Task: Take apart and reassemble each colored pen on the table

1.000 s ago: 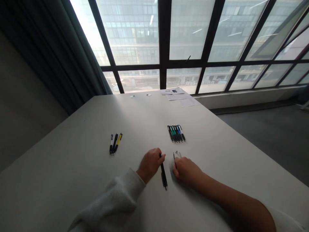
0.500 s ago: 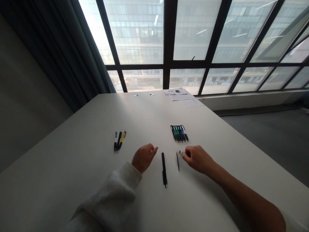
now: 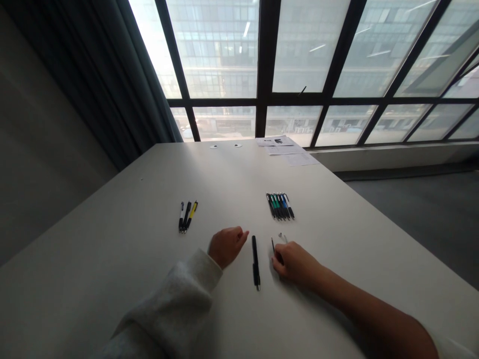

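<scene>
A: The right hand [image 3: 294, 262] has shifted towards the lone pen [image 3: 255, 262], off the small parts [image 3: 280, 235] and onto the rod [image 3: 273, 244], which sits a touch nearer the pen too.

B: How does the rest lie, biggest first?

A: The table [image 3: 123, 239] spreads all around the pen. The left hand is just left of the pen, not touching it, curled [image 3: 225, 247] with one digit pointing its way; nothing shows in it, and I can't tell whether its fingertips meet. The right hand, on the pen's right, looks pinched on the rod.

B: The other pens?

A: A row [image 3: 280, 206] beyond the pen to the right, a trio [image 3: 186, 217] beyond it to the left. The rod's far tip shows right of the pen; the small parts are further right, level with its far end.

B: Any handling advice?

A: I'd pinch the rod lightly near its middle and keep the knuckles clear of the small parts, which could scatter. The pen might roll, so a left fingertip could steady it.
</scene>
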A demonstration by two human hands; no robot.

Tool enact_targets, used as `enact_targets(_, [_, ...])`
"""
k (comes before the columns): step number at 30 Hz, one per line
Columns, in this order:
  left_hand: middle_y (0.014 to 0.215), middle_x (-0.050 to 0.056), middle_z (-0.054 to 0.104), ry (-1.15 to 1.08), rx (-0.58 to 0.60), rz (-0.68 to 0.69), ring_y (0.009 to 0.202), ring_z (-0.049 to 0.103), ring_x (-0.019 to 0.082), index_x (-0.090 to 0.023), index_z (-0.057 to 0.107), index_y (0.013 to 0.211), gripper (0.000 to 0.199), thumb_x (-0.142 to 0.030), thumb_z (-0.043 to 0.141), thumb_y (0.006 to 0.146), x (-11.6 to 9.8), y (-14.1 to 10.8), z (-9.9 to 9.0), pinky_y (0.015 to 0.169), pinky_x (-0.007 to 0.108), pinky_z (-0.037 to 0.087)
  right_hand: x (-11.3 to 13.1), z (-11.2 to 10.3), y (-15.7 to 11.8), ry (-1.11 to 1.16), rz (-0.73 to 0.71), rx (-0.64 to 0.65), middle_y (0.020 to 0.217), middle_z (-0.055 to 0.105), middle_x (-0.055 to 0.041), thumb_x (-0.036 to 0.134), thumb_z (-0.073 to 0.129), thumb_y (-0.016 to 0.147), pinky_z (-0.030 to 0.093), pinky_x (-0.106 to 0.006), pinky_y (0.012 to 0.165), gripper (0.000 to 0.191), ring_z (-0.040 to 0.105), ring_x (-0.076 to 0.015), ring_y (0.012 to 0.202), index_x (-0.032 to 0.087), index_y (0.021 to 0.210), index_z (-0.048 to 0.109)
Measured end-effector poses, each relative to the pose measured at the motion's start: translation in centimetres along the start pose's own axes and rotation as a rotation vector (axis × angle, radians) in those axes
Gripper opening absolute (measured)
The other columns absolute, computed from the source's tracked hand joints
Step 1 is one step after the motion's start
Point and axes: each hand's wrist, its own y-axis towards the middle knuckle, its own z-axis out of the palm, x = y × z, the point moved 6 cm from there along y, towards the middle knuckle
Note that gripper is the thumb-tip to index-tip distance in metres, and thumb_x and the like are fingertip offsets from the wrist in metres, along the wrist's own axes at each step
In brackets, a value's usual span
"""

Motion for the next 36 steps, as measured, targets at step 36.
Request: enact_targets(36, [0.066, 0.002, 0.063, 0.004, 0.035, 0.15, 0.059, 0.053, 0.016, -0.019, 0.059, 0.071, 0.058, -0.069, 0.039, 0.092, -0.3, -0.1, 0.6, 0.056, 0.028, 0.02, -5.2, -5.1, 0.7, 0.226, -0.148, -0.554, 0.051, 0.041, 0.0047, 0.036, 0.051, 0.091, 0.028, -0.024, 0.053, 0.039, 0.035, -0.0096, 0.048, 0.021, 0.058, 0.036])
